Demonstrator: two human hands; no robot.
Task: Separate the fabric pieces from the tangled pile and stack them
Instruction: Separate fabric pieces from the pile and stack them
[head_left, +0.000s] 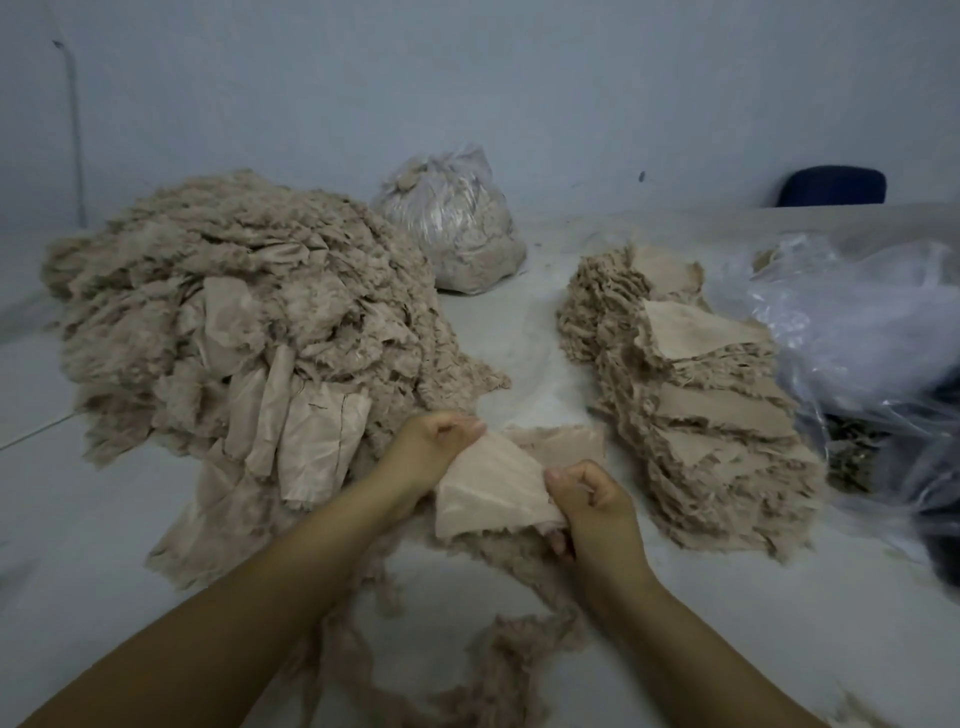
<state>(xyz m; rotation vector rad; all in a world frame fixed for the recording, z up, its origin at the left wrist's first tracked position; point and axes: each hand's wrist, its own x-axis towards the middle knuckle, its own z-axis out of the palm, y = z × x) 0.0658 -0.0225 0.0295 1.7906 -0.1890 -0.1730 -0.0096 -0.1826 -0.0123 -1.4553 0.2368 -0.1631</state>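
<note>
One beige frayed fabric piece (493, 483) held above table centre: left hand (431, 452) pinches its top corner, right hand (592, 499) grips lower edge, fingers curled. Approx midway: sizeable stack of flat beige pieces (696, 415) on the right, but big tangled beige fabric pile (234, 332) on the left still remains.

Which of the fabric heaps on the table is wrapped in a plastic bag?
The small heap at the back, beside the wall. Clear plastic covers it, while the big tangled pile on the left and the neat stack on the right lie uncovered.

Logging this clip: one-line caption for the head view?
Both hands, left hand and right hand, grip one beige fabric piece between tangled pile and stack.
</note>
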